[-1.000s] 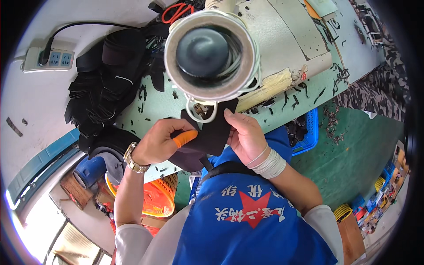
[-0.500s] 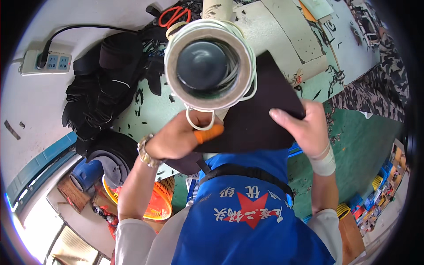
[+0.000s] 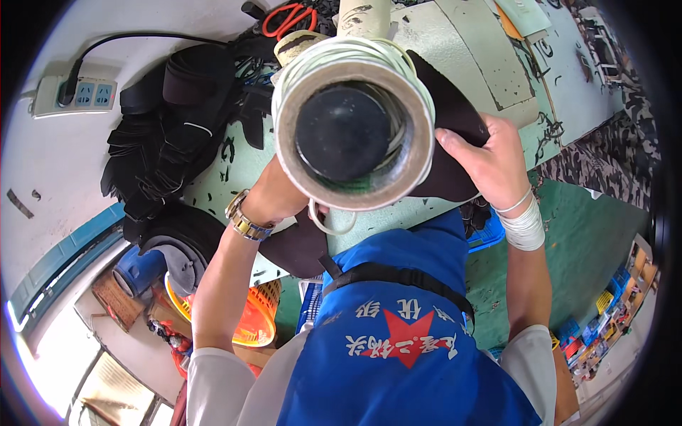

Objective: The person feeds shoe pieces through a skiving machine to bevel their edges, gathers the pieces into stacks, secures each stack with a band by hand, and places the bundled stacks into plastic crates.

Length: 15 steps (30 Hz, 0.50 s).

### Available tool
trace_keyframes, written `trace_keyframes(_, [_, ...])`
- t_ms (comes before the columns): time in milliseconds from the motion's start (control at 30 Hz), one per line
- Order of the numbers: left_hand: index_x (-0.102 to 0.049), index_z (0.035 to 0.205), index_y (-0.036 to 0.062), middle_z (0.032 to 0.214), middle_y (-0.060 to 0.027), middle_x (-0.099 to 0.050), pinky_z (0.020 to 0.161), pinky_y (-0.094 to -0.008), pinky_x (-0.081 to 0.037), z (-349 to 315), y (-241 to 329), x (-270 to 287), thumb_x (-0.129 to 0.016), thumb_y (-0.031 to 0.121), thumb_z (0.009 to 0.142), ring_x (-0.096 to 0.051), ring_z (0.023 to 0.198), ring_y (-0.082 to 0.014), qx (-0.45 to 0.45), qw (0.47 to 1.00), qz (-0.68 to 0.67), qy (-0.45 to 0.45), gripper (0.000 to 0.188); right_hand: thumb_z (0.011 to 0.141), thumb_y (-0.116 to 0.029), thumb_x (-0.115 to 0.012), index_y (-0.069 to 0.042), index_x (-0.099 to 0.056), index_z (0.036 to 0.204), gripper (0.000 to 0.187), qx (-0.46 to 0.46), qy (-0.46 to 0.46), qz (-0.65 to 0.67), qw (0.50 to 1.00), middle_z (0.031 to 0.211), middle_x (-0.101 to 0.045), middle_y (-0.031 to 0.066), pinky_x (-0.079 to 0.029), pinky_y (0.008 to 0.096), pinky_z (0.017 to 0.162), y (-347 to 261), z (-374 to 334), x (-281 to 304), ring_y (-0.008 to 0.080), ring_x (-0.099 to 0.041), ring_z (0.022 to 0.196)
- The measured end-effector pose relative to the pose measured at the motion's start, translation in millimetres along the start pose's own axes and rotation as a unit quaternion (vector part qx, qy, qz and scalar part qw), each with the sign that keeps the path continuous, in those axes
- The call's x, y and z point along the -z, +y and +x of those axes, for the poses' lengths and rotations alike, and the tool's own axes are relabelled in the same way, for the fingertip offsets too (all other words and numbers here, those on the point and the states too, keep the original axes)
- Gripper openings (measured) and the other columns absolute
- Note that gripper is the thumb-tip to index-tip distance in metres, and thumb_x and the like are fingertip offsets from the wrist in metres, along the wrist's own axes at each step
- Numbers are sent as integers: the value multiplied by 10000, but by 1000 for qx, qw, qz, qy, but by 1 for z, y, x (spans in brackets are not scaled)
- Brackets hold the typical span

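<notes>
1. The step in hand looks like guiding a black sheet point(image 3: 452, 177) under or behind the cylindrical fixture point(image 3: 353, 131); the point where the work happens is hidden, so that is a judgement.
2. The sheet lies at the near side of the bench point(image 3: 376, 226), right of the fixture, its lower end close to the bench's near edge. Its left part is covered by the fixture.
3. The right hand point(image 3: 497, 162) has its grip clamped on the sheet's right edge: thumb across the upper face, the other fingers mostly out of sight.
4. The left hand point(image 3: 279, 193) reaches in behind the fixture's left side. Its fingers are hidden, so I cannot tell whether that grip is apart, together or closed on the sheet.
5. A second dark piece point(image 3: 302, 245) sits below the left hand, reaching over the bench's near edge.
6. Any next move seems to call for the right hand to steer the sheet's edge evenly, with the left keeping it flat, and both clear of the white cord loop point(image 3: 332, 226) hanging from the fixture.
7. Toward the bench's left edge lies a heap of black cut pieces point(image 3: 167, 138); red-handled scissors point(image 3: 290, 20) rest near the far edge.
</notes>
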State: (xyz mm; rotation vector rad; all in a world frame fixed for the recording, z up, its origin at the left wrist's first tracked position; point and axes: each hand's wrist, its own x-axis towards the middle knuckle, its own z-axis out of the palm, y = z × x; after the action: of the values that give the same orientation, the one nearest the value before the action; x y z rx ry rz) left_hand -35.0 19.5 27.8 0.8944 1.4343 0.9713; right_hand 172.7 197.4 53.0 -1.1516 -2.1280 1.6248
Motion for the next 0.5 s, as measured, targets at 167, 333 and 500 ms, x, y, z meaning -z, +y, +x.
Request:
trace_keyframes(167, [-486, 1166, 25, 755, -115, -616, 381, -261, -491, -2, -4, -5, -526, 188, 940, -587, 473, -170, -37, 999, 21, 24, 281, 790, -119, -641, 36, -649, 842, 163, 68, 15, -50, 996, 630, -626, 106, -447, 283, 528, 8, 11, -1, 135, -536, 509])
trace_keyframes(333, [-489, 1068, -36, 670, -111, -605, 494, -284, -523, 0, -20, -31, -470, 97, 943, -606, 499, -181, 120, 990, 70, 3, 184, 830, -130, -627, 43, -653, 863, 178, -3, 12, -7, 1000, 671, -656, 68, -453, 261, 542, -5, 8, 13, 86, -552, 568])
trace_keyframes(500, [-573, 838, -24, 597, -93, -586, 518, -263, -490, -30, -83, -17, -448, 53, 906, -613, 539, -179, -20, 988, 110, 107, 162, 796, -15, -614, 29, -558, 1138, 350, -207, 251, 376, 867, 1045, -617, 90, -466, 331, 865, -17, -130, -21, 178, -592, 925])
